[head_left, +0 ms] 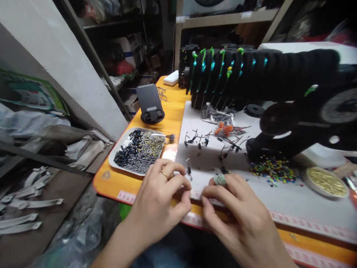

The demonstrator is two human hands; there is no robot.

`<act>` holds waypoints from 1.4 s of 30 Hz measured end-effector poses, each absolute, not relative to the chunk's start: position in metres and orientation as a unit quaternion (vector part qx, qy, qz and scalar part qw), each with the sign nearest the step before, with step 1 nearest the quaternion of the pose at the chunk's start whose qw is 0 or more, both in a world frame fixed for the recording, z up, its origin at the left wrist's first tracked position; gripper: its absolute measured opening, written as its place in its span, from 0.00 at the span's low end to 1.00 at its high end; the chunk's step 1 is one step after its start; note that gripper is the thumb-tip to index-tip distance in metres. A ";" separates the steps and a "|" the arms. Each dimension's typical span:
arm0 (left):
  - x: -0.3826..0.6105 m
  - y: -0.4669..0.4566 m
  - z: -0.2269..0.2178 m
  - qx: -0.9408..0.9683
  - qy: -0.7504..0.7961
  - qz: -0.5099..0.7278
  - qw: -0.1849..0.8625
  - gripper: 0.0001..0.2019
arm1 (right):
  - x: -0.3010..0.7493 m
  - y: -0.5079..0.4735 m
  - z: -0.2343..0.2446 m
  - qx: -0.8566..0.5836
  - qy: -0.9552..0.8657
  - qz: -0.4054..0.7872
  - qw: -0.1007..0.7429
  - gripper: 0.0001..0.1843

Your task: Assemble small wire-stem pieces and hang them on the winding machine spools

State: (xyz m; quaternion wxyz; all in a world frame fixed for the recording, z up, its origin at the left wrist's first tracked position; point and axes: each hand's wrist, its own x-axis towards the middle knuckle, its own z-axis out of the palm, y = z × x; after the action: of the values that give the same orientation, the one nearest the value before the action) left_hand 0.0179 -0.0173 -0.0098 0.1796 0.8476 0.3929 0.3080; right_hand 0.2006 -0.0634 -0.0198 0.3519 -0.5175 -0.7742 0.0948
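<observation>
My left hand [160, 199] and my right hand [237, 216] meet at the near edge of a white mat [292, 201] on the orange table [111, 182]. Both have their fingers curled and pinched toward each other; what they pinch is too small to make out. My left hand wears a gold ring. A green-taped fingertip shows on my right hand. Small black components with wire legs [206, 141] lie scattered on the mat just beyond my fingers. An orange cluster of parts [224, 129] sits further back.
A white tray [117, 150] of small dark and yellow parts stands left of the mat. A black rack of discs with green and cyan tips [251, 74] spans the back. Coloured beads [272, 169], a dish of brass parts [326, 182] and a phone stand [150, 104] are nearby.
</observation>
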 end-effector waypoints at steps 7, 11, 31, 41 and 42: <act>0.007 -0.016 -0.008 0.830 0.432 0.280 0.216 0.04 | 0.195 -0.058 -0.027 -0.523 -0.779 0.074 0.338 0.05; -0.001 -0.013 -0.010 0.824 0.437 0.289 0.215 0.05 | 0.192 -0.057 -0.025 -0.528 -0.780 0.071 0.328 0.05; -0.001 -0.012 -0.022 0.804 0.444 0.348 0.188 0.07 | 0.198 -0.061 -0.026 -0.546 -0.786 0.040 0.287 0.05; 0.000 -0.013 -0.024 0.802 0.447 0.355 0.177 0.07 | 0.210 -0.071 -0.031 -0.559 -0.786 0.022 0.264 0.07; 0.000 -0.014 -0.024 0.802 0.448 0.354 0.175 0.07 | 0.211 -0.071 -0.031 -0.558 -0.787 0.024 0.261 0.07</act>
State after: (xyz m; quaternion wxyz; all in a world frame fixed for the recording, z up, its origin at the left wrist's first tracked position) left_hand -0.0004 -0.0136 -0.0237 0.1754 0.8018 0.4481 0.3544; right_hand 0.2110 -0.0707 -0.0306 0.2607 -0.5582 -0.7874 0.0236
